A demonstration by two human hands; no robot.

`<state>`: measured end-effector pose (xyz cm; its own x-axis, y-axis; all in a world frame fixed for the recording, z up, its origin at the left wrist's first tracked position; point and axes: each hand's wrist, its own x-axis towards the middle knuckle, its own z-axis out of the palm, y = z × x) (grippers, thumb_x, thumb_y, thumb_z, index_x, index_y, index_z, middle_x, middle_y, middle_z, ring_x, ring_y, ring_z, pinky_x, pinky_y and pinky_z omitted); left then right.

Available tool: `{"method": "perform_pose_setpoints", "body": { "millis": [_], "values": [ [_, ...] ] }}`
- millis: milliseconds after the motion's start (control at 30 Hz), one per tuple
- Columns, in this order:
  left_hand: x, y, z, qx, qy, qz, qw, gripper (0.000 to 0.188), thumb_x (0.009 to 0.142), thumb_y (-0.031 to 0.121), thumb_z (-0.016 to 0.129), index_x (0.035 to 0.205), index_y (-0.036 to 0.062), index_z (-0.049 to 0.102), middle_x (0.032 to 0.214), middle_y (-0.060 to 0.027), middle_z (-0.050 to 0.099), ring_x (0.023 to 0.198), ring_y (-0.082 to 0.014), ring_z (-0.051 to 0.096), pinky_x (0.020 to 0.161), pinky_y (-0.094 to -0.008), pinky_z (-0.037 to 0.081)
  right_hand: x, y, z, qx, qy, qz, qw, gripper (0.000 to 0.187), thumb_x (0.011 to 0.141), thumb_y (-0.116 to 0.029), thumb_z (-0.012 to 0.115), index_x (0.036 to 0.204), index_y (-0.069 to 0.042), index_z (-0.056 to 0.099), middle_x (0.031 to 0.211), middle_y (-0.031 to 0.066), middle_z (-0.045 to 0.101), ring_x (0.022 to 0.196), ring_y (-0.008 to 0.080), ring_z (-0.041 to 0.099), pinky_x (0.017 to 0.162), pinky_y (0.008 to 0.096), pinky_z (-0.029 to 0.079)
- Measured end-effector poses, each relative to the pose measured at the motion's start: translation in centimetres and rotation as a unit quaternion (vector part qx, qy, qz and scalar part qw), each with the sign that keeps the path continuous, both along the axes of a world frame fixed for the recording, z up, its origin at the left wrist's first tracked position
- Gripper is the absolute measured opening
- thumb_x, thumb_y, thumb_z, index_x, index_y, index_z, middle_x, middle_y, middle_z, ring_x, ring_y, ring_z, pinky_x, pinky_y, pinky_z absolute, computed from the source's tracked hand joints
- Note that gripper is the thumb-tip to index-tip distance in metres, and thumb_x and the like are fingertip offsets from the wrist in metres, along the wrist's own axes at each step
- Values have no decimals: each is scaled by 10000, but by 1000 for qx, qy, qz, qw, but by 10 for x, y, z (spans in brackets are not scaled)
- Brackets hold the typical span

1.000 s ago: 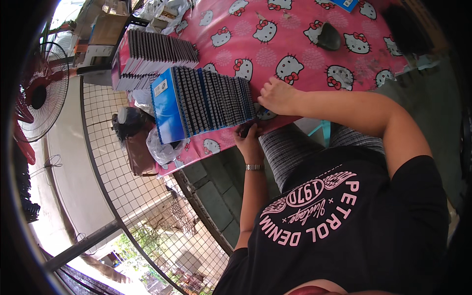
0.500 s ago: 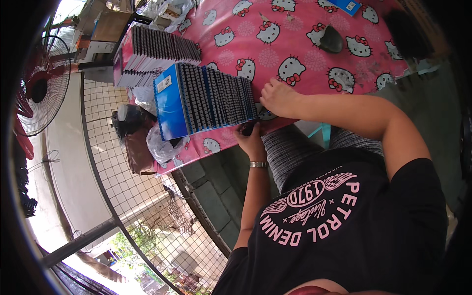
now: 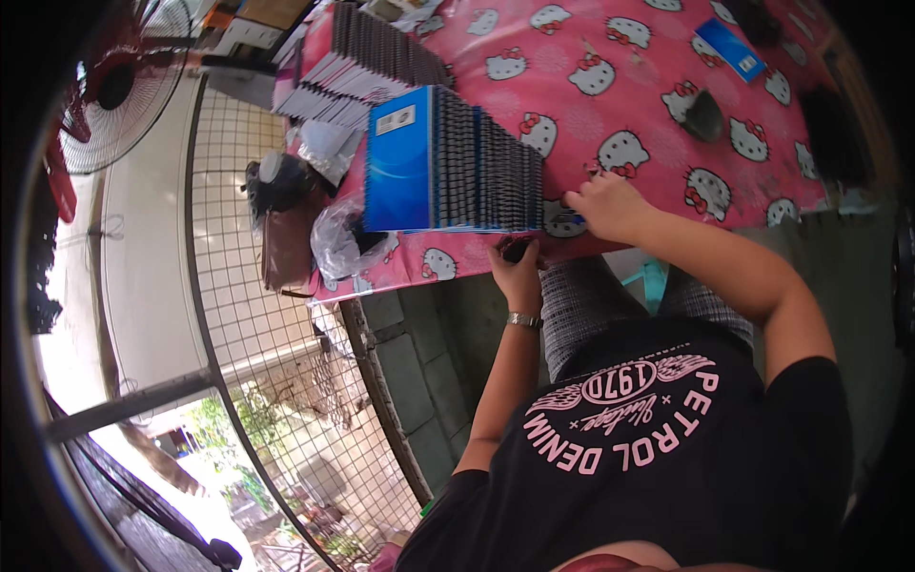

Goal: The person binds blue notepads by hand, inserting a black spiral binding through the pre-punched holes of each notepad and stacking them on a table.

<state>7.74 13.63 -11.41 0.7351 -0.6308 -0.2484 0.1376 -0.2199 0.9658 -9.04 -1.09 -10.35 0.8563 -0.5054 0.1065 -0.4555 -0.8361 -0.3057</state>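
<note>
A row of spiral-bound notebooks with blue covers (image 3: 398, 181) stands on the table near its front edge, dark coils showing. In front of the row's right end, my left hand (image 3: 518, 272), a metal-banded watch on its wrist, is closed round a small dark object (image 3: 515, 250) whose kind I cannot make out. My right hand (image 3: 613, 208) is just right of the notebooks, low over the tablecloth. Its fingers are bent together, and a small dark bit shows at the fingertips, too little to name.
A pink cat-print tablecloth (image 3: 572, 124) covers the table. Behind the blue notebooks stands another notebook stack (image 3: 353, 67). A dark grey, rounded object (image 3: 701, 116) and a blue notebook (image 3: 730, 50) lie farther right. Plastic bags (image 3: 338, 243) and a brown bag (image 3: 288, 250) crowd the left edge; a fan (image 3: 119, 86) stands beyond.
The whole view has shifted, so the table sits farther right and more of its far side shows. My right hand has drawn a little away from the notebooks; my left keeps its grip.
</note>
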Motion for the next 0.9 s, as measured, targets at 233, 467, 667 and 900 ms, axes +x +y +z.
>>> {"method": "perform_pose_setpoints", "body": {
  "millis": [233,467,667,900],
  "values": [
    [201,32,44,-187,133,90,969,11,923,45,620,924,55,626,781,-57,635,690,-139,607,630,-254,515,-16,19,3,-56,-88,0,995,455,712,-228,770,1113,-127,582,934,74,593,913,262,593,831,399,443],
    [182,-10,153,-276,186,163,929,460,942,104,603,1351,8,415,1401,-165,432,1187,-267,516,980,-402,495,-29,25,13,144,-149,-99,973,475,776,-208,677,1205,-111,498,1044,111,570,978,321,567,906,445,421],
    [65,-46,250,-220,-403,-89,884,286,873,119,701,1115,22,582,1455,-171,467,1271,-305,485,1088,-429,376,1,21,119,179,-375,44,908,521,764,-207,730,1238,-109,537,1170,127,560,1103,338,550,988,452,401],
    [42,-85,274,27,-528,-348,774,264,755,133,816,937,73,634,1439,-188,478,1390,-329,402,1129,-428,311,30,9,147,137,-426,106,888,498,775,-307,782,1194,-110,598,1137,99,592,1113,318,564,995,461,394]
  ]
}}
